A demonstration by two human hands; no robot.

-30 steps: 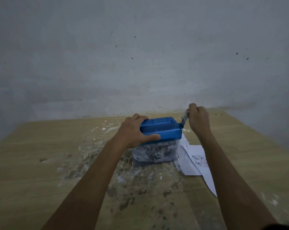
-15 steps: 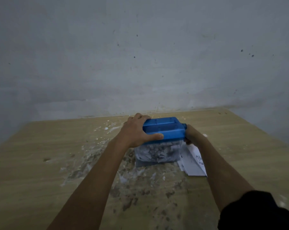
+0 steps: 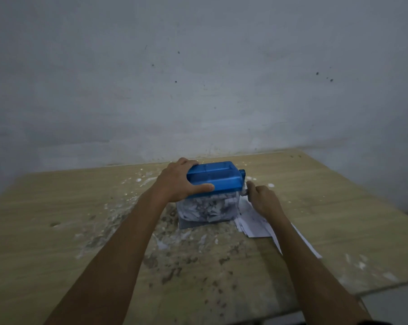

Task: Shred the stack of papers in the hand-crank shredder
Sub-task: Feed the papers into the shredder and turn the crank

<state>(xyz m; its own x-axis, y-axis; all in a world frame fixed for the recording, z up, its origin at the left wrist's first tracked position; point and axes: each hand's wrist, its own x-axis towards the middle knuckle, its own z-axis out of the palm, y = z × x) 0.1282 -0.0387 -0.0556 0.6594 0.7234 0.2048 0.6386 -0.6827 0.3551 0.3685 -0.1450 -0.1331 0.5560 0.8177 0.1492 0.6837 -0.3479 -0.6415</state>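
Shredder: the blue hand-crank shredder (image 3: 213, 178) sits mid-table, its clear bin (image 3: 207, 211) packed with shreds.
Left hand: the left hand (image 3: 179, 184) clamps the blue lid, thumb along its near edge.
Right hand: the right hand (image 3: 261, 200) is curled at the crank (image 3: 244, 186), low on the shredder's right side (the nearer hand to it).
Papers: the paper stack (image 3: 252, 222) lies just right of the bin, under that wrist.
Hidden: the crank knob is mostly covered and blurred.
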